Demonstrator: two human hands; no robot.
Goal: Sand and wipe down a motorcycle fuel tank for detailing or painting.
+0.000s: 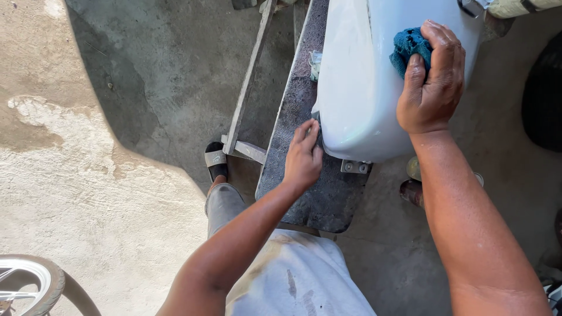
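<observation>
Up near the far end of the grey padded bench, a pale blue tank lies closed, contents unseen. The right hand presses a folded teal cloth on its top; the left hand pinches something thin at its near-left edge.
</observation>
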